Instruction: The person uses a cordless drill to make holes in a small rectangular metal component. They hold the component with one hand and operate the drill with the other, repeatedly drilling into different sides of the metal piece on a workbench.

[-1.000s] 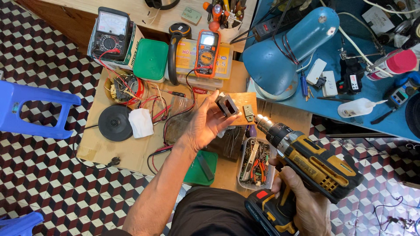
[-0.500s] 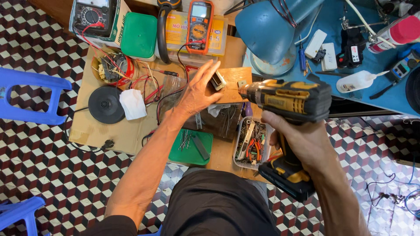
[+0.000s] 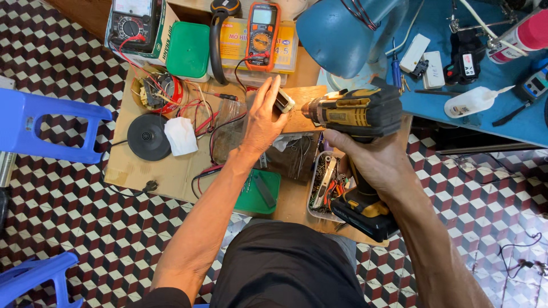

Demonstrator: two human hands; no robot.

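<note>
My left hand (image 3: 264, 117) holds a small grey blocky part (image 3: 283, 101) upright between thumb and fingers, above a small wooden board (image 3: 302, 117). My right hand (image 3: 374, 159) grips the handle of a yellow and black cordless drill (image 3: 357, 114). The drill lies level, its chuck pointing left and its tip almost at the grey part. The battery pack (image 3: 365, 214) hangs below my right hand.
On the cardboard-covered low table (image 3: 134, 177): two multimeters (image 3: 261, 34), a green box (image 3: 189, 50), red wires (image 3: 200, 117), a black disc (image 3: 148, 137), white cloth (image 3: 181, 136), a tray of small tools (image 3: 328, 185), a green lid (image 3: 260, 191). Blue lamp (image 3: 342, 31) and blue bench (image 3: 485, 74) at right, blue stool (image 3: 40, 128) at left.
The drill has swung from a slanted pose to level and its tip has closed in on the grey part. My left hand has stayed over the board holding the part.
</note>
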